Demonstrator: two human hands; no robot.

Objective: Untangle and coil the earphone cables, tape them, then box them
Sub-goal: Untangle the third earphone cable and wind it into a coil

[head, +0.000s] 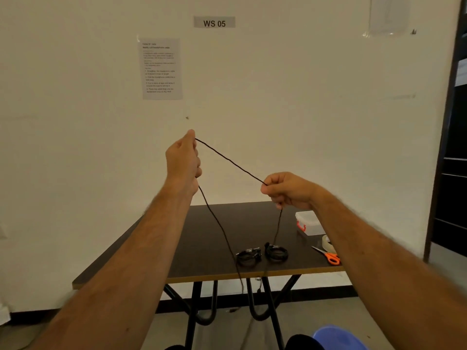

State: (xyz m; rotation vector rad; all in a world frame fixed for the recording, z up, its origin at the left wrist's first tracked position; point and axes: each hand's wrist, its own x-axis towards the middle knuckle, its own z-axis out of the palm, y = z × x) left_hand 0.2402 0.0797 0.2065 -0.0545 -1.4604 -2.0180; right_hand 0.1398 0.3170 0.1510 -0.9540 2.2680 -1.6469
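**Cable stretched between two hands, ready to be straightened**

At about 10 o'clock from the middle of the view, the left hand point(183, 160) is raised in front of the wall, its fingers pinched together on the black earphone cable point(228, 160). From that pinch one run drops past the wrist and hangs over the near edge of the dark surface point(151, 248) toward the floor; the other run goes taut, slanting down toward 4 o'clock.

That taut run ends in the right hand point(288, 189), lower and closed around the cable. Below it the cable falls to the surface, close to two coiled cables point(262, 255) that lie side by side; whether it touches them I cannot tell.

Further right, at 3 o'clock from the coils, sit the orange-handled scissors point(328, 256), a roll of clear tape point(328, 242) just behind them, and a clear box point(309, 222) with a red latch beyond.

The step looks like straightening before coiling. To do it well, I judge the tension should stay gentle and even, with the cable slid through one loosely pinching hand so twists run out toward the free end. The dangling length should be watched so it does not snag the table legs.
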